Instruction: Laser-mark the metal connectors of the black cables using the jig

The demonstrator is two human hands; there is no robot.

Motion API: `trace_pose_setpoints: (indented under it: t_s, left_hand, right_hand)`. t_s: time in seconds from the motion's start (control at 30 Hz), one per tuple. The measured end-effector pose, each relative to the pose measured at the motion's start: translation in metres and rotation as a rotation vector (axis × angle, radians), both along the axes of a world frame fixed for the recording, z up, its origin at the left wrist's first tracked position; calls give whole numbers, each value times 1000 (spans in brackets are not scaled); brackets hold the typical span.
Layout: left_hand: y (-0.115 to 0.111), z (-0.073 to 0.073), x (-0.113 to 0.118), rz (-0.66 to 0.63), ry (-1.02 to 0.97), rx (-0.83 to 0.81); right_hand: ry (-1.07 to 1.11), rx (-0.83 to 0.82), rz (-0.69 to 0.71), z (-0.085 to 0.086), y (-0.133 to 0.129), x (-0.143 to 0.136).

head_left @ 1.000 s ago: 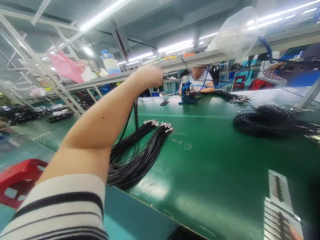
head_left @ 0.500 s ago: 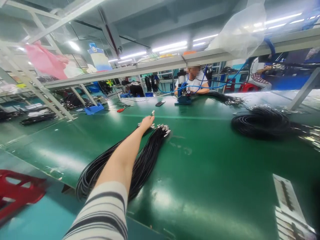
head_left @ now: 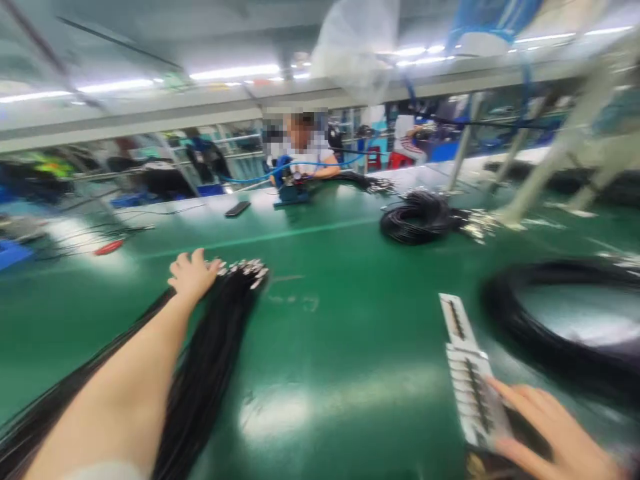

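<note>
The left hand (head_left: 193,275) is spread, fingers fanned, above the connector end of the left black cable bundle (head_left: 47,413); whether it touches the cables I cannot tell. Just beside it lies the right black cable bundle (head_left: 213,360), its silvery connectors (head_left: 255,270) pointing away across the green tabletop (head_left: 340,320). The right hand (head_left: 555,430) has its thumb and forefinger parted at the near right side of a slotted metal fixture (head_left: 470,393) (blur hides whether they pinch it). A large black coil (head_left: 507,317) lies right of the fixture, and a smaller coil (head_left: 415,220) farther off. Beyond, a phone (head_left: 237,209) rests left of a blue machine (head_left: 291,190), behind which a co-worker (head_left: 325,163) sits.
</note>
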State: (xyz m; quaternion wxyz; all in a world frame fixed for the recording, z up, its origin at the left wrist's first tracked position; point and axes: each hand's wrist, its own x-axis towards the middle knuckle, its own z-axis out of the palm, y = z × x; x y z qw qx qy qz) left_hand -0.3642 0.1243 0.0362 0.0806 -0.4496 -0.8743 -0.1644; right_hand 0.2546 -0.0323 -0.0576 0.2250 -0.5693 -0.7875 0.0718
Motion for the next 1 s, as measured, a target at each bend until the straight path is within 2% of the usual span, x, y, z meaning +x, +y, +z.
trace_pose_setpoints:
  t_s: [0.07,0.13,0.2,0.27,0.33,0.4,0.47,0.53,0.6,0.7,0.9,1.0]
  left_hand:
    - [15,8,29,-149,72,108]
    - [29,20,72,-382,135,223]
    - [34,28,130,-710,146,290]
    - [26,30,199,-1049,106,299]
    - [9,25,272,-1296,37,242]
    - [-10,14,339,-1464,-32,144]
    - [-24,1,395,-1575,-84,63]
    - [-30,-13,438,-1610,-130,-4]
    - [-30,-26,467,-1609,-169,-51]
    - [-25,-40,491,-1578,-199,-61]
    - [-24,-51,505,-1520,-190,24]
    - [-25,-52,508,-1592,-117,108]
  right_hand:
    - [-6,-48,-22,22,2,3]
    - [45,-17,-103,45,16,9]
    - [91,9,-218,64,37,18]
    - [96,-24,-392,77,61,31]
    - [93,-115,-519,82,83,43]
    - [100,-187,-527,81,101,51]
    - [113,-237,-486,77,112,55]
    - [122,-263,-454,74,118,55]
    - [121,-265,-437,72,120,54]
    - [100,-254,-432,71,121,54]
    - [53,-174,-507,73,118,50]
    - [35,-129,-541,79,111,45]
